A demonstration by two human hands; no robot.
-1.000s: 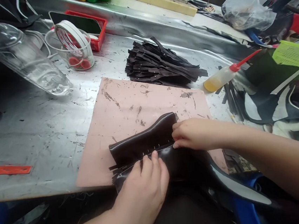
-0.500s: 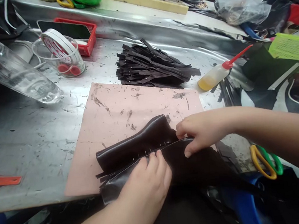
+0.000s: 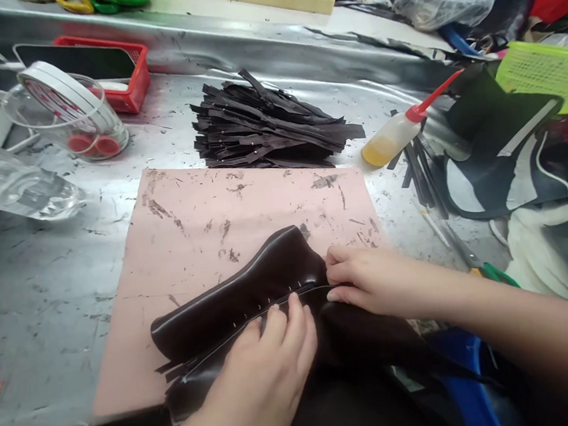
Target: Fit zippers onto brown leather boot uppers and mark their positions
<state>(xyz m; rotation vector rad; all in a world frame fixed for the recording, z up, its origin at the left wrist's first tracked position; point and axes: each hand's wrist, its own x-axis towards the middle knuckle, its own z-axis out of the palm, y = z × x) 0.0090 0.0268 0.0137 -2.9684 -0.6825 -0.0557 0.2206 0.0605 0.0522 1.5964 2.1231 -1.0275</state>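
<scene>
A dark brown leather piece (image 3: 242,297) with a stitched seam lies on a pink mat (image 3: 225,225) at the front edge of the metal table. My left hand (image 3: 269,375) presses on the near half of the leather, fingertips at the seam. My right hand (image 3: 365,279) pinches the seam at its right end, fingers closed on the leather edge. Thin dark strips stick out at the leather's left end.
A pile of dark leather strips (image 3: 265,121) sits behind the mat. A glue bottle with a red nozzle (image 3: 397,132) lies to the right. A clear cup with tape rolls (image 3: 67,120), a red tray (image 3: 110,72) and a clear bottle (image 3: 10,186) stand left. Leather scraps and scissors (image 3: 491,273) crowd the right.
The view has shifted, so everything sits lower and further left. My right hand has moved back to the seam and pinches it again. My left hand stays pressed on the leather.
</scene>
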